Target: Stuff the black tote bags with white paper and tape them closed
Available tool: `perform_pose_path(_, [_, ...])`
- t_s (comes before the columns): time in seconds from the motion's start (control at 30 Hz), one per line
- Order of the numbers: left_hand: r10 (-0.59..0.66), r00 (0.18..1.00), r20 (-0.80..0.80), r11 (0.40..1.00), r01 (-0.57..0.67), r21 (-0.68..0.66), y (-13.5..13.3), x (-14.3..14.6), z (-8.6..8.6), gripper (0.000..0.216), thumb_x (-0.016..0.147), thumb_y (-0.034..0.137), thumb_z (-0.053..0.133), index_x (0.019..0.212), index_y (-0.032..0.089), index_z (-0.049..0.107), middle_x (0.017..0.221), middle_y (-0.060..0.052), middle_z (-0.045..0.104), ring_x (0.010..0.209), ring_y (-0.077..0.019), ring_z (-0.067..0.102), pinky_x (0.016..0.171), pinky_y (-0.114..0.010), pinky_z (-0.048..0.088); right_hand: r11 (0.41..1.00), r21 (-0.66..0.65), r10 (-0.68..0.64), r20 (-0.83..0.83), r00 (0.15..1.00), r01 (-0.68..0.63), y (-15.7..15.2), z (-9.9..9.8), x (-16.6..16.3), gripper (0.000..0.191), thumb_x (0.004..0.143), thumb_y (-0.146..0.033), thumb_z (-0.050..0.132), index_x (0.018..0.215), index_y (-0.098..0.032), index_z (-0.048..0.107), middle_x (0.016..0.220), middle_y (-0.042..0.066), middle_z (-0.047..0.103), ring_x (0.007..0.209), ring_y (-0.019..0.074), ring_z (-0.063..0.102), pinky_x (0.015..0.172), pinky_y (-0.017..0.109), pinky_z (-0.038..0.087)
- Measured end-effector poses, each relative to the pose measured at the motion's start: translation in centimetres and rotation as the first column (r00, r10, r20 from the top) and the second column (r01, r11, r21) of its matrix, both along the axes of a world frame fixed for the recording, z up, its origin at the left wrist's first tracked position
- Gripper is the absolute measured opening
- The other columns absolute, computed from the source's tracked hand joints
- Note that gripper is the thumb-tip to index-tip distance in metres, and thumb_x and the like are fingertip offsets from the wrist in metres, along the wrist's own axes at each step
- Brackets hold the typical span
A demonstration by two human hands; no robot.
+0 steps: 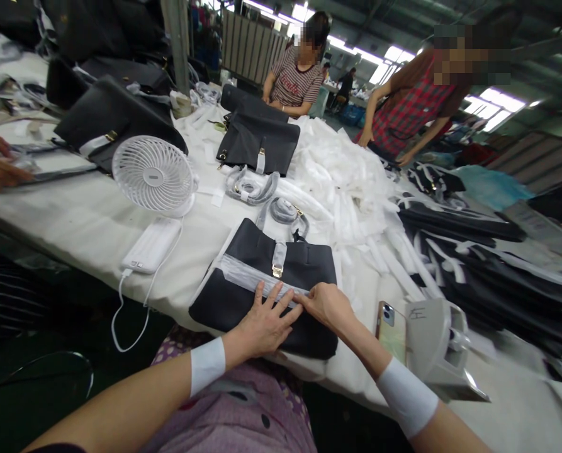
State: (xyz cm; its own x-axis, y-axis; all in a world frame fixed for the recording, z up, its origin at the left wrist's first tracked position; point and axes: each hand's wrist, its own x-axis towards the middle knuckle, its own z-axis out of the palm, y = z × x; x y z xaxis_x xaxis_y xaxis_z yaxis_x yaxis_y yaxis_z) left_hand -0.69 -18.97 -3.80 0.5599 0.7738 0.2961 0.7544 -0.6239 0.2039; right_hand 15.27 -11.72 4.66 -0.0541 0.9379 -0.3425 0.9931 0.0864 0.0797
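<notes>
A black handbag (262, 308) lies flat on the white-covered table before me, with a gold clasp (277, 270) on a wrapped tab. Across its front runs a strip of translucent white wrapping (238, 272). My left hand (267, 321) rests on the bag with its fingers spread, the fingertips on the strip. At the strip's right part my right hand (325, 305) is closed, thumb and forefinger pinched together near the left fingertips; it seems to grip the strip's edge. A wrapped, coiled strap (284, 211) lies just beyond the bag's top edge.
A white fan (154, 176) and a white power bank (152, 245) with a cable stand to the left. On the right are a phone (391, 327) and a tape dispenser (434, 340). Beyond lie another black bag (257, 141) and heaped white wrapping (342, 170). Co-workers stand around the table.
</notes>
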Motion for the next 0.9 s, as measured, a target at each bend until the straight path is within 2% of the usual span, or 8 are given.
perform_pose_path(0.27, [0.033,0.999,-0.019,0.999,-0.032,0.016,0.1,0.2,-0.2,0.062,0.096,0.048,0.028,0.149,0.016,0.025,0.153,-0.01,0.031,0.141,-0.0347,0.021,0.109,-0.066,0.012,0.998,0.009,0.058,0.083,0.995,-0.059,0.2,0.5,0.6,0.064,0.085,-0.067,0.041,0.091,-0.012,0.074,0.086,0.022,0.071,0.085,0.0332,0.068,0.068,0.037,0.05])
perform_pose_path(0.5, [0.023,1.0,-0.009,1.0,-0.023,0.009,0.2,0.3,-0.2,0.058,0.096,0.049,0.031,0.146,0.02,0.032,0.153,-0.008,0.032,0.141,-0.0341,0.023,0.111,-0.066,0.005,0.999,-0.03,-0.017,0.147,0.989,0.021,0.5,1.7,3.0,0.072,0.078,-0.076,0.044,0.093,-0.012,0.073,0.087,0.022,0.07,0.091,0.0327,0.067,0.075,0.037,0.048])
perform_pose_path(0.67, [0.024,1.0,-0.003,1.0,-0.024,0.008,0.2,0.3,-0.2,0.058,0.095,0.049,0.032,0.144,0.019,0.036,0.152,-0.009,0.034,0.141,-0.0338,0.023,0.111,-0.066,0.003,0.994,-0.054,-0.086,0.132,0.988,0.094,0.7,2.2,4.9,0.07,0.075,-0.076,0.049,0.083,-0.01,0.073,0.081,0.023,0.069,0.084,0.0343,0.067,0.069,0.037,0.046])
perform_pose_path(0.8, [0.016,1.0,0.005,1.0,-0.016,0.008,0.4,0.4,-0.4,0.058,0.094,0.049,0.034,0.143,0.018,0.038,0.151,-0.011,0.035,0.142,-0.0332,0.02,0.111,-0.066,0.0,0.983,-0.094,-0.163,-0.042,0.986,0.159,0.5,0.4,7.0,0.068,0.075,-0.077,0.046,0.058,-0.015,0.065,0.058,0.014,0.063,0.063,0.0258,0.063,0.056,0.03,0.038])
perform_pose_path(0.9, [0.011,1.0,0.016,1.0,-0.012,0.008,0.5,0.6,-0.6,0.057,0.095,0.048,0.034,0.142,0.016,0.04,0.151,-0.011,0.035,0.142,-0.0315,0.021,0.112,-0.065,-0.004,0.98,-0.036,-0.196,-0.275,0.941,0.194,-0.2,-2.0,8.2,0.066,0.076,-0.077,0.043,0.044,-0.019,0.049,0.042,0.003,0.046,0.049,0.0161,0.049,0.048,0.027,0.027])
